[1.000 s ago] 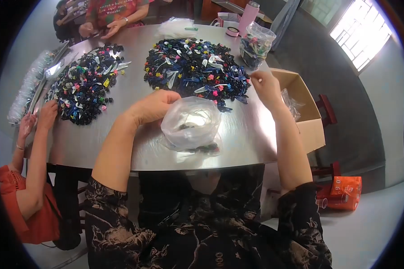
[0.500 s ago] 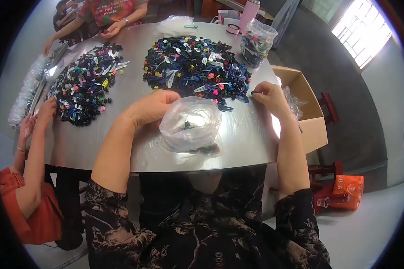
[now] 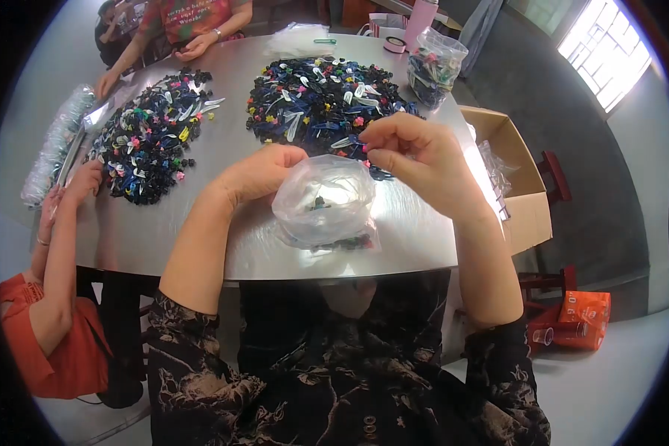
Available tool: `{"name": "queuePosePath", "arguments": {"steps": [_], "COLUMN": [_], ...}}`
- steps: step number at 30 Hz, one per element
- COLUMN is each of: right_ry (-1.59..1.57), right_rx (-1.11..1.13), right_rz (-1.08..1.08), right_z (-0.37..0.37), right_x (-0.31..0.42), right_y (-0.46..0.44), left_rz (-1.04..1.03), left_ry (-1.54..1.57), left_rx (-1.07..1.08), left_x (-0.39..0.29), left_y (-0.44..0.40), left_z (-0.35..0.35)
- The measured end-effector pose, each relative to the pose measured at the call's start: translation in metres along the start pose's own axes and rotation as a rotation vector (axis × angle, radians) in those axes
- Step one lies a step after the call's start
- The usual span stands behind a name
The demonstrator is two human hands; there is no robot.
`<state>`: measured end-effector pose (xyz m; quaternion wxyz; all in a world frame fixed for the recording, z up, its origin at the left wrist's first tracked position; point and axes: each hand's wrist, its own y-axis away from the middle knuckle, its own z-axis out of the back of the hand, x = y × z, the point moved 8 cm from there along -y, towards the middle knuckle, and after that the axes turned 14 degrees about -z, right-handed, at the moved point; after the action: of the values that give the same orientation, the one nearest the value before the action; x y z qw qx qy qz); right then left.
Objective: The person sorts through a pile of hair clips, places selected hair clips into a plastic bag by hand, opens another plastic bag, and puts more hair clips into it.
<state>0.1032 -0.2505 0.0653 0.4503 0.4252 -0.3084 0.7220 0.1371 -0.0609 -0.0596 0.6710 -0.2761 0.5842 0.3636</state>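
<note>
My left hand (image 3: 269, 170) pinches the rim of a clear plastic bag (image 3: 323, 201) that stands open on the metal table (image 3: 416, 238). A few small dark pieces show inside, and more lie at its bottom. Just above and right of the bag's mouth is my right hand (image 3: 416, 156), thumb and forefinger nearly together around a small dark thing too tiny to make out. Behind both hands spreads a large pile of hair clips (image 3: 312, 97), black, blue and white with bright flower-shaped pieces.
A second pile (image 3: 145, 141) lies left, near a co-worker's hand (image 3: 86, 178). Another person (image 3: 193, 22) sits across the table. Right are a filled bag (image 3: 435, 67), a pink bottle (image 3: 421, 18) and a cardboard box (image 3: 531, 212). Flat plastic bags (image 3: 293, 41) lie at the back.
My right hand has moved left from the pile's right edge to above the bag. My left hand stays at the rim. The person across has reached toward the plastic packs at the left.
</note>
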Motion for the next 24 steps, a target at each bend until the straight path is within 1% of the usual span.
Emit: {"name": "queuePosePath", "arguments": {"steps": [2,4,5,6,8,10,11,13,14,16,17,18,20,21,23,24], "right_ry": [0.006,0.006,0.045,0.015,-0.001,0.3,0.302,0.526,0.527,0.399,0.468,0.464,0.616,0.615,0.589,0.588], "right_rx": [0.001,0.003,-0.089,-0.176,-0.31,-0.407,-0.408,-0.449,-0.449,-0.471,-0.476,-0.477,-0.455,-0.456,-0.39,-0.389], "right_rz": [0.028,0.131,0.089,0.056,0.019,-0.131,-0.13,-0.212,-0.211,-0.252,-0.12,-0.124,-0.047,-0.046,-0.149,-0.149], "right_z": [-0.006,-0.007,0.006,0.021,0.057,0.085,0.091,0.097,0.096,0.094,0.09,0.088,0.08,0.081,0.083,0.084], "right_x": [0.004,0.016,0.008,0.004,-0.031,-0.07,-0.087,-0.12,-0.134,-0.155,-0.153,-0.154,-0.146,-0.143,-0.147,-0.148], "right_y": [0.004,0.009,0.004,0.001,-0.016,-0.028,-0.03,-0.035,-0.036,-0.033,-0.033,-0.032,-0.033,-0.031,-0.028,-0.026], "left_rz": [-0.025,-0.026,-0.026,-0.034,0.004,0.005,0.009,0.011,0.018,0.017,0.017,0.022,-0.002,-0.002,0.013,0.014], "left_ry": [-0.002,-0.001,-0.004,-0.002,-0.02,-0.035,-0.05,-0.051,-0.052,-0.044,-0.036,-0.037,0.013,0.012,0.006,0.007], "left_rx": [0.01,0.009,0.0,0.0,-0.013,-0.016,-0.019,-0.016,-0.012,-0.007,0.0,0.003,-0.005,-0.004,-0.02,-0.02], "left_x": [0.001,0.001,0.001,0.001,0.006,0.003,0.002,0.002,0.003,0.006,0.007,0.008,0.005,0.005,0.007,0.006], "left_y": [-0.001,-0.001,-0.001,-0.002,-0.001,0.0,0.0,0.0,0.0,0.0,-0.001,0.0,-0.001,-0.001,-0.001,-0.001], "left_z": [0.0,0.0,0.001,0.001,0.004,0.003,0.003,0.003,0.003,0.004,0.004,0.004,0.003,0.003,0.004,0.004]}}
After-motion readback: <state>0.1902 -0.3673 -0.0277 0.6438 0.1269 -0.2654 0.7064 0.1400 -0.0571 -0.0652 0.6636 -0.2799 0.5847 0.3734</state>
